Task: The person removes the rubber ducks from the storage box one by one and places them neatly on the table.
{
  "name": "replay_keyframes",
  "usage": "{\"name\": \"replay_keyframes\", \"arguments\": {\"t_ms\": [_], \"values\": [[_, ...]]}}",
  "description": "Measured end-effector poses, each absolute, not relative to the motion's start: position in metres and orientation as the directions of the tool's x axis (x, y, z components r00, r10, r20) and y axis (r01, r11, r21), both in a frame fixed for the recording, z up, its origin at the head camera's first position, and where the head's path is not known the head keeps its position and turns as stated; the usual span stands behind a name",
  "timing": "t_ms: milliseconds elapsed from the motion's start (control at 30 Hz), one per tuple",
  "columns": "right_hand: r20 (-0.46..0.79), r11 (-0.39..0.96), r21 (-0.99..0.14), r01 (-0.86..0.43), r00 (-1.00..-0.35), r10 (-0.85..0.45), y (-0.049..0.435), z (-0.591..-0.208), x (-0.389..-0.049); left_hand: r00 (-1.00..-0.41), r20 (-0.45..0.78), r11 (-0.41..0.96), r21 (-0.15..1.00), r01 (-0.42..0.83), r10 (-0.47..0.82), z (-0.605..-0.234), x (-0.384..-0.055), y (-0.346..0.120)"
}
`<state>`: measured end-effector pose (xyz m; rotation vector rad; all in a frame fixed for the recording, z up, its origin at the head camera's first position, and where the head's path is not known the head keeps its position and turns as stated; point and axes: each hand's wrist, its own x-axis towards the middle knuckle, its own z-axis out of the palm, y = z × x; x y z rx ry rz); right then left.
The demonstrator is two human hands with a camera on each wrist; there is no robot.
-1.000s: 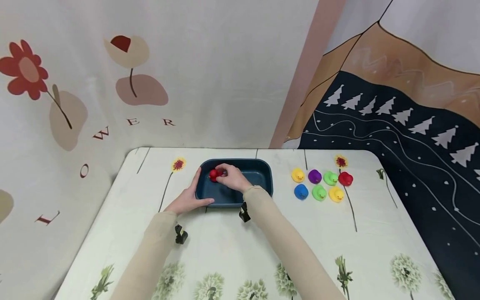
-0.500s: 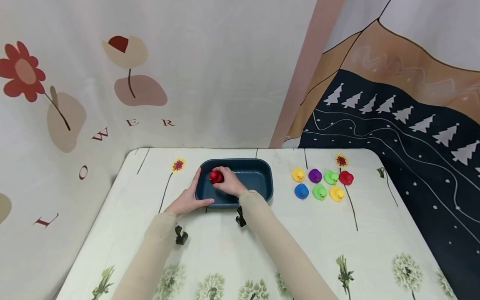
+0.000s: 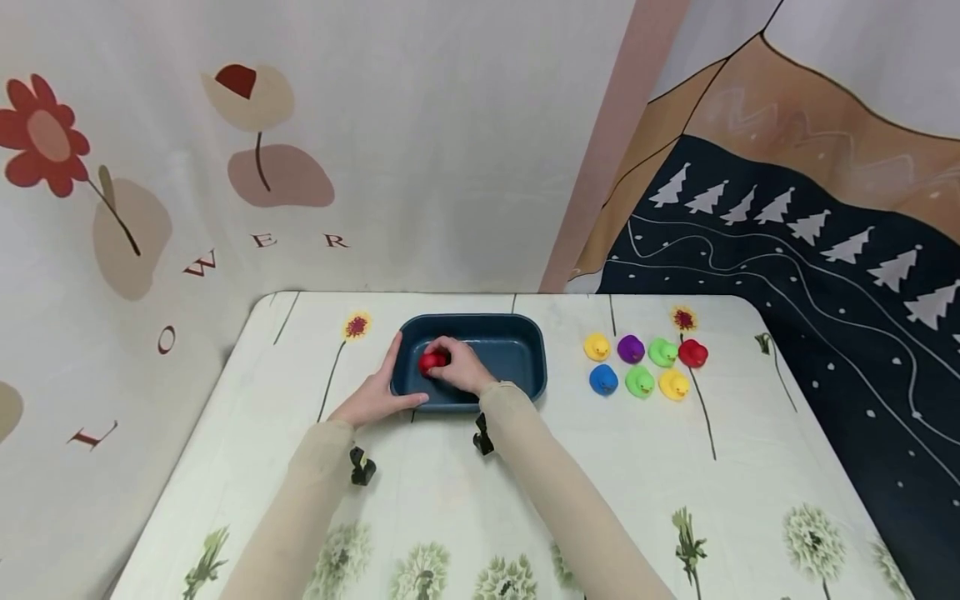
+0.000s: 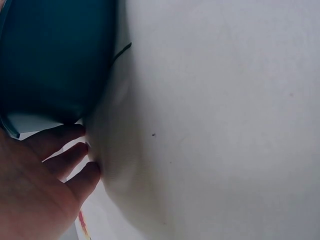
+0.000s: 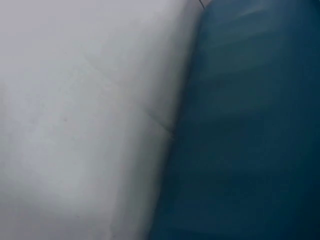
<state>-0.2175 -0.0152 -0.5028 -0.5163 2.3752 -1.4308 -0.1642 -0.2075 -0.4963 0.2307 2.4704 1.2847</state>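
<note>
A dark blue rectangular tray (image 3: 542, 362) lies on the white table. In its left part, my right hand (image 3: 465, 368) pinches a red rubber duck (image 3: 429, 362) between thumb and fingers. The hand covers part of the duck. My left hand (image 3: 373, 396) rests at the tray's left end, thumb along the near rim and fingers extended along the left side. The left wrist view has those fingers (image 4: 62, 145) against the tray's outer wall (image 4: 55, 65). In the right wrist view, only the blurred tray (image 5: 240, 135) and tablecloth appear.
To the tray's right sit several rubber ducks in two rows: yellow (image 3: 597, 347), purple (image 3: 631, 349), green (image 3: 663, 352) and red (image 3: 692, 353) behind, blue (image 3: 603, 380), green (image 3: 640, 382) and yellow (image 3: 673, 384) in front. Printed curtains hang behind the table (image 3: 450, 500).
My right hand has shifted slightly left and nearer inside the tray, and the red duck has turned under its fingers. The left hand stays put.
</note>
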Motion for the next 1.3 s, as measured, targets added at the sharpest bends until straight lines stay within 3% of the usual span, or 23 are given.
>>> {"name": "replay_keyframes", "arguments": {"t_ms": [367, 1300], "values": [[-0.092, 0.357, -0.932, -0.062, -0.912, -0.4, 0.003, -0.494, -0.219, -0.927, -0.239, 0.586, 0.81, -0.026, 0.289, -0.493, -0.162, -0.209], [-0.035, 0.333, -0.936, -0.114, -0.911, -0.411, 0.065, -0.468, -0.198, -0.931, -0.217, 0.58, 0.815, -0.007, 0.293, -0.498, -0.164, -0.209]]}}
